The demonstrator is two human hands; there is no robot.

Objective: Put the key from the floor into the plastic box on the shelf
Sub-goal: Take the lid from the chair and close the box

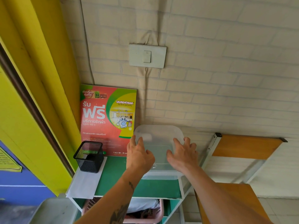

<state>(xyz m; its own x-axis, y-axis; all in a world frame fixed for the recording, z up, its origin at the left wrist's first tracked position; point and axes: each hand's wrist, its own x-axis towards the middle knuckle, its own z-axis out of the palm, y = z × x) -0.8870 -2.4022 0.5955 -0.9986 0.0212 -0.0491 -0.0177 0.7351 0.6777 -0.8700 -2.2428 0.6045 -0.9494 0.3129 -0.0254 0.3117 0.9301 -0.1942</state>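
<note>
Left hand: the left hand (138, 155) lay flat on the left side of the lid, fingers spread, palm down, gripping nothing.
Right hand: the right hand (183, 154) pressed the right side the same way, fingers splayed over the edge, not curled around anything.
Plastic box: the plastic box (159, 143), translucent and lidded, sat on the green shelf (113, 178), back against the brick-patterned wall (226, 78).
Key: could not be seen; whether it was inside the cloudy box, I could not tell.
Left of the box: a black mesh cup (89, 156) stood on white paper (85, 183), with a red laundry poster (106, 120) leaning upright behind.
Below: a pink basket (155, 214) sat under the shelf.
Right side: a wooden chair (246, 147) stood just beside the shelf.
Above: a light switch (147, 56) on the wall.
</note>
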